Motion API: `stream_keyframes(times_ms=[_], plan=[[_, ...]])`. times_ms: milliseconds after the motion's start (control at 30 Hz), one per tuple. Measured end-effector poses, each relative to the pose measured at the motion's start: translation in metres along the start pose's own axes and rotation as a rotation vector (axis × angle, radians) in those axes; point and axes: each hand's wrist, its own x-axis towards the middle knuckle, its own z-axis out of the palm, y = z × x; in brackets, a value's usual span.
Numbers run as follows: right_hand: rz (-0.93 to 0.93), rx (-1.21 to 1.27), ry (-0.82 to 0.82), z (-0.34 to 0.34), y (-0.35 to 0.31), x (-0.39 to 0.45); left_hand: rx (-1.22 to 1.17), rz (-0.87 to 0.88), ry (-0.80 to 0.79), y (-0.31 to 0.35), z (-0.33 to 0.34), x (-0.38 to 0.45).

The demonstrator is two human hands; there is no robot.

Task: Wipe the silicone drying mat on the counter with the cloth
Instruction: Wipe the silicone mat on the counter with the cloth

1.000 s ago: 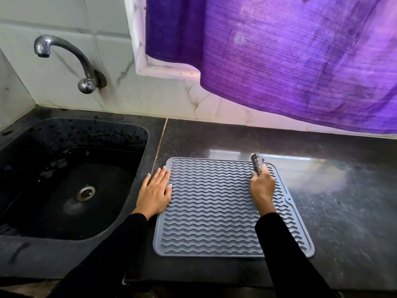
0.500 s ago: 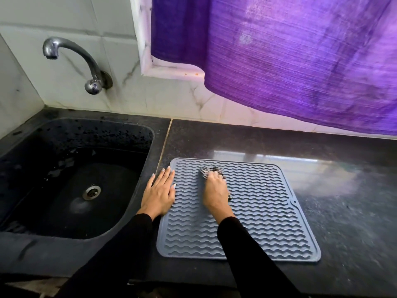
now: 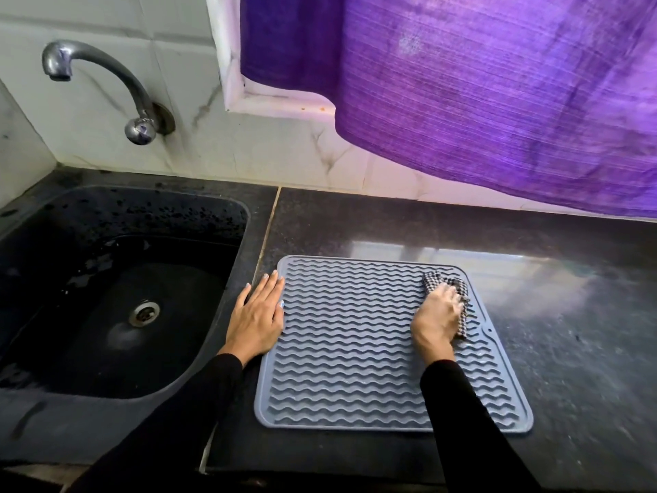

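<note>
I see the polished dark stone counter [image 3: 533, 243] carrying the grey, wavy-ribbed silicone mat [image 3: 355, 350] beside the black sink [image 3: 117, 222]. My left hand [image 3: 257, 316] presses flat on its left edge, fingers straight. My right hand [image 3: 439, 316] grips the crumpled checked cloth [image 3: 432, 282] at the mat's far-right corner.

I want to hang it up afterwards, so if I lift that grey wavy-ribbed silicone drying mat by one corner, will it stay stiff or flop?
The grey wavy-ribbed silicone drying mat will probably flop: it looks thin and lies flat on the dark stone counter. It may also slide when pushed, since the left hand is pressing its edge during wiping.
</note>
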Motion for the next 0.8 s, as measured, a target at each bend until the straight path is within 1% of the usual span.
stream_keyframes(times_ms=[100,167,233,267,333,367,400,433,467,500,533,600,667,733,800], plan=[[-0.051,0.042,0.001,0.003,-0.012,-0.005,0.020,-0.003,-0.008,0.001,-0.001,0.000],[-0.136,0.096,-0.021,0.003,-0.024,-0.015,0.028,-0.007,-0.012,0.001,0.000,0.000],[-0.195,0.175,-0.088,-0.003,-0.033,-0.019,0.032,-0.007,-0.012,0.001,-0.001,-0.001],[-0.210,0.256,-0.131,-0.009,-0.033,-0.018,0.034,-0.005,-0.013,0.001,-0.001,-0.001],[-0.211,0.540,-0.246,-0.024,-0.023,-0.008,0.038,-0.004,-0.019,0.000,-0.002,-0.001],[-0.155,0.698,-0.252,-0.034,-0.014,-0.003,0.039,-0.002,-0.025,0.000,-0.003,-0.001],[-0.096,0.735,-0.187,-0.042,-0.002,0.005,0.038,0.000,-0.030,0.001,-0.004,-0.001],[-0.028,0.724,-0.105,-0.052,0.006,0.010,0.035,0.000,-0.031,0.002,-0.004,-0.002],[0.003,0.639,-0.009,-0.060,0.013,0.013,0.029,-0.002,-0.031,0.002,-0.004,-0.002],[-0.008,0.496,0.074,-0.065,0.022,0.015,0.022,-0.006,-0.029,0.002,-0.004,-0.002],[-0.036,0.357,0.105,-0.071,0.028,0.013,0.019,-0.009,-0.029,0.002,-0.004,-0.002],[-0.125,0.158,0.049,-0.065,0.035,0.006,0.028,-0.013,-0.036,0.001,-0.003,-0.002],[-0.239,-0.010,-0.028,-0.040,0.040,-0.005,0.036,-0.017,-0.036,0.000,-0.001,0.000],[-0.334,-0.181,-0.040,-0.021,0.044,-0.008,0.041,-0.020,-0.038,-0.001,0.001,0.001],[-0.338,-0.260,-0.052,-0.022,0.041,-0.001,0.045,-0.018,-0.038,-0.002,0.002,0.001]])
